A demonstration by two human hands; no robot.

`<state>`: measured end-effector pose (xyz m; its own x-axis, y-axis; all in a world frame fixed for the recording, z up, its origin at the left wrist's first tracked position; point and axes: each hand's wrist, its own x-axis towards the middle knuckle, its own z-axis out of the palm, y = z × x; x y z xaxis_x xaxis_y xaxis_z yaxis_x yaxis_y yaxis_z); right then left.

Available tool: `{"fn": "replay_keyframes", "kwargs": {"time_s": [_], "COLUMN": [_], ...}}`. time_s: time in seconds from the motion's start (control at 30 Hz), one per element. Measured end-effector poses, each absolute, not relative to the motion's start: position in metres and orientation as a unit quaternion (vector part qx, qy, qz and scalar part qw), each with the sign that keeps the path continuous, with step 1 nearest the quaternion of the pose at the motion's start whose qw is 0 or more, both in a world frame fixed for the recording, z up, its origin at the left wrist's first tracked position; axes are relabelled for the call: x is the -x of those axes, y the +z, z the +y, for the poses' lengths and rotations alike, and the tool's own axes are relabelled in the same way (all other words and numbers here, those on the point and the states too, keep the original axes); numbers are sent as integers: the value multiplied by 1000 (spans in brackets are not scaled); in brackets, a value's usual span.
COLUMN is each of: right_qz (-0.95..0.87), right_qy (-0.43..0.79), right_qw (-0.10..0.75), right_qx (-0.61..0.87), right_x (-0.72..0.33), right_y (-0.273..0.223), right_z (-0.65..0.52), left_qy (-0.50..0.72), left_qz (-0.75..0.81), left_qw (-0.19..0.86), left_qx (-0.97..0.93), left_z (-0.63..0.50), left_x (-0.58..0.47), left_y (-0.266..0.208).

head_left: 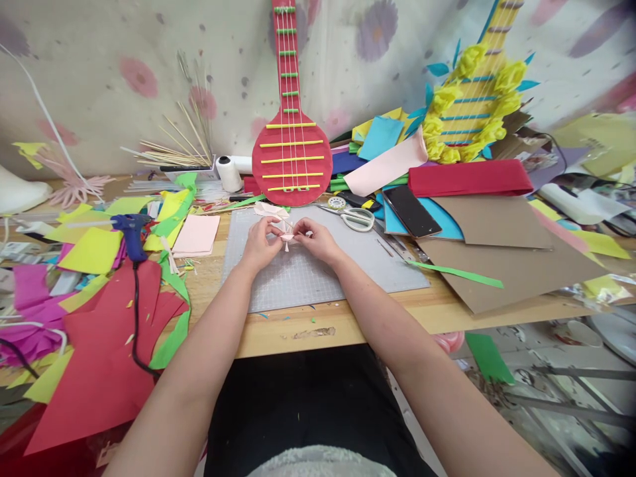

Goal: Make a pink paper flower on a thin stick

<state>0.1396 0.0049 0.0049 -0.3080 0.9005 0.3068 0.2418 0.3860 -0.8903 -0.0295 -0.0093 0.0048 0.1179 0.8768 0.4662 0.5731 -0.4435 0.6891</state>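
Over the grey cutting mat (308, 278), both my hands meet at a small pale pink paper flower (287, 236). My left hand (262, 244) pinches its left side with thumb and fingertips. From the other side, my right hand (315, 240) has its fingertips closed on the paper's edge. A short pale stem end points down below it. More pale pink paper pieces (271, 210) lie just behind my left hand. The fingers partly cover the flower, so its exact shape is hard to make out.
A red paper instrument (292, 159) stands behind the mat. Scissors (356, 218) and a black phone (412, 211) lie to the right, by brown cardboard (497, 271). Pink paper squares (196, 234), a blue glue gun (132, 233) and red paper (106, 338) are at left.
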Motion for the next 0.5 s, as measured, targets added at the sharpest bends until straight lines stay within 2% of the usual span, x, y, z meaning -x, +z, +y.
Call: {"fn": "replay_keyframes", "kwargs": {"time_s": [0.17, 0.4, 0.5], "right_qz": [-711, -711, -701], "right_qy": [399, 434, 450], "right_qw": [408, 402, 400], "right_qx": [411, 381, 383], "right_x": [-141, -140, -139], "right_y": [2, 1, -2], "right_z": [7, 9, 11], "left_qy": [433, 481, 478], "left_qz": [516, 489, 483], "left_qw": [204, 322, 329], "left_qx": [-710, -652, -656], "left_z": [-7, -7, -7], "left_x": [31, 26, 24], "left_y": [2, -1, -2]}}
